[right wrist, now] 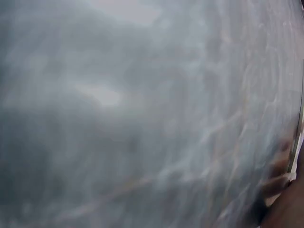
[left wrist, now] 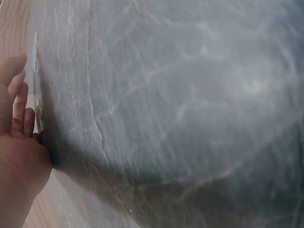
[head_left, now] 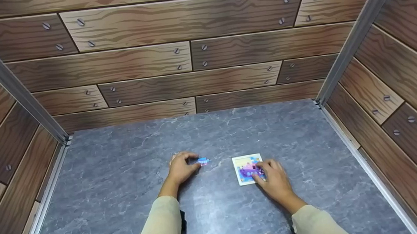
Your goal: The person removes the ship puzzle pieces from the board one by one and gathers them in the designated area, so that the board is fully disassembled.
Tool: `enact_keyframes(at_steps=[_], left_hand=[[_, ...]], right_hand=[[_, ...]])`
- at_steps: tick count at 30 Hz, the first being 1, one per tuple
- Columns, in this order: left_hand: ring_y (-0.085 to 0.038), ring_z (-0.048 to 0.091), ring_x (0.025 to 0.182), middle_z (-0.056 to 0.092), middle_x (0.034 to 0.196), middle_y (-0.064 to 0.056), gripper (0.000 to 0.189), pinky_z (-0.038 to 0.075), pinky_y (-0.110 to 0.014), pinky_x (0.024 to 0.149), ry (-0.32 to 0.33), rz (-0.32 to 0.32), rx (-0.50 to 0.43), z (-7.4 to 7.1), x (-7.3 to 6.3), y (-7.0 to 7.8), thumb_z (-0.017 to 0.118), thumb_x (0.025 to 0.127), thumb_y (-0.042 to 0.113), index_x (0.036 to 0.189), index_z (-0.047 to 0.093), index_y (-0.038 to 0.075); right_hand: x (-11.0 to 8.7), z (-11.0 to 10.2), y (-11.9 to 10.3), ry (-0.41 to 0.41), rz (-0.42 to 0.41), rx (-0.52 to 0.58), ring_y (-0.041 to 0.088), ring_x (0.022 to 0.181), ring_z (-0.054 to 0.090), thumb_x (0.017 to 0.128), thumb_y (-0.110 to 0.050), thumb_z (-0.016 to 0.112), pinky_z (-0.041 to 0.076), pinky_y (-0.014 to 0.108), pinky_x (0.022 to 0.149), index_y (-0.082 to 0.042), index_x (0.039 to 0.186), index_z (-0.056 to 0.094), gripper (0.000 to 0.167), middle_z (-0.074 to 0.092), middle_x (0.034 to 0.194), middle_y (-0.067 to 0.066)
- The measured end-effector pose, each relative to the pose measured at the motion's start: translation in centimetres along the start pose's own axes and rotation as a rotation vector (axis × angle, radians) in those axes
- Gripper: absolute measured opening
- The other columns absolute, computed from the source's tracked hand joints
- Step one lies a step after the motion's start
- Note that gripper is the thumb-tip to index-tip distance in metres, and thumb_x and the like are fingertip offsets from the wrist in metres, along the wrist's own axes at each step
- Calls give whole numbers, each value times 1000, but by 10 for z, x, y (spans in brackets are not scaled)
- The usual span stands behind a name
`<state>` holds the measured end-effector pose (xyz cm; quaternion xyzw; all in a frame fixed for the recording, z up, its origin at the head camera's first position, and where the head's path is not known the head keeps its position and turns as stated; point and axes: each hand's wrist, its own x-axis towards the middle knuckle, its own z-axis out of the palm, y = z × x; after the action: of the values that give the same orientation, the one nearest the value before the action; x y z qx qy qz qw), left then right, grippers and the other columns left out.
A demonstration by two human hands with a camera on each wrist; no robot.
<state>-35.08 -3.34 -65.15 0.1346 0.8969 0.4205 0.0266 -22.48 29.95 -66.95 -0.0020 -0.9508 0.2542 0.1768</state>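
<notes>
On the grey marbled tabletop lies a white-framed puzzle board (head_left: 241, 181) with a pink, purple and blue picture. My right hand (head_left: 276, 180) bends over its right side, thumb and fingertips down on the picture; whether they pinch a piece I cannot tell. The right wrist view catches only part of this hand at its lower right edge. Left of the board, my left hand (head_left: 182, 168) rests on the table, thumb and forefinger apart beside small blue and pink puzzle pieces (head_left: 203, 161). In the left wrist view, thin pieces (left wrist: 39, 114) lie close to its loosely bent fingers.
Wood-plank-patterned panels (head_left: 144, 62) enclose the table at the back and on both sides. Metal rails (head_left: 360, 157) run along the side edges. A bright reflection shows on the tabletop (head_left: 208, 213) between the forearms.
</notes>
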Motion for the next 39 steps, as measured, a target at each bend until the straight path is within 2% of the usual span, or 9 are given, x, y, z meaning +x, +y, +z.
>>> enact_keyframes(at_steps=[4,11,15,18,21,25,28,34,39], left_hand=[[-39,60,135,74,135,-13,33,26,-66,129,4,0,1,-1,0,1,86,90,26,120,82,14],[-39,60,133,75,133,-14,31,35,-62,121,14,13,-7,0,0,1,86,90,25,118,82,13],[-39,59,136,74,136,-14,28,32,-61,127,3,-32,-64,-3,2,2,82,95,25,120,81,13],[-38,60,135,73,137,-14,26,37,-59,126,39,-74,-105,-3,4,9,78,98,23,122,80,12],[-37,61,130,73,133,-13,25,46,-56,117,112,-47,-113,2,7,26,77,97,20,121,79,13],[-36,65,118,73,122,-15,24,53,-53,105,172,107,-120,24,9,59,77,92,9,116,79,8],[-33,67,111,72,117,-16,26,56,-49,99,125,195,-146,50,9,82,74,91,2,116,78,5],[-26,69,111,70,122,-9,22,59,-40,99,-35,183,-67,93,10,112,74,98,8,119,78,11],[-27,70,114,69,122,-9,17,59,-42,105,-92,161,-3,112,16,121,74,101,11,118,79,10]], right_hand=[[-3,0,3,4,-44,-14,33,111,62,90,-27,90,50,55,100,-15,123,79,36,65,118,12],[-5,4,4,34,-81,-53,34,113,61,92,-29,88,50,58,99,-19,121,81,32,65,121,11],[-6,4,4,21,-69,-63,36,121,60,93,-30,87,48,61,105,-19,122,80,32,66,125,10],[-6,4,3,9,-62,-65,36,125,59,93,-31,86,47,62,107,-19,121,79,31,66,124,9],[-6,3,3,1,-57,-52,36,124,60,94,-31,86,46,62,108,-18,122,80,31,67,123,9],[-7,3,4,-15,-43,-31,35,122,60,94,-33,86,47,61,107,-19,124,79,33,66,124,8],[-8,1,5,-25,-29,-29,34,123,60,94,-34,86,46,60,107,-21,125,79,34,65,125,7],[-9,0,5,-13,-46,-32,32,117,60,94,-31,86,47,59,105,-20,121,80,30,64,118,6],[-8,1,5,-13,-68,-31,30,113,59,94,-32,86,46,55,102,-22,120,80,29,63,113,4]])
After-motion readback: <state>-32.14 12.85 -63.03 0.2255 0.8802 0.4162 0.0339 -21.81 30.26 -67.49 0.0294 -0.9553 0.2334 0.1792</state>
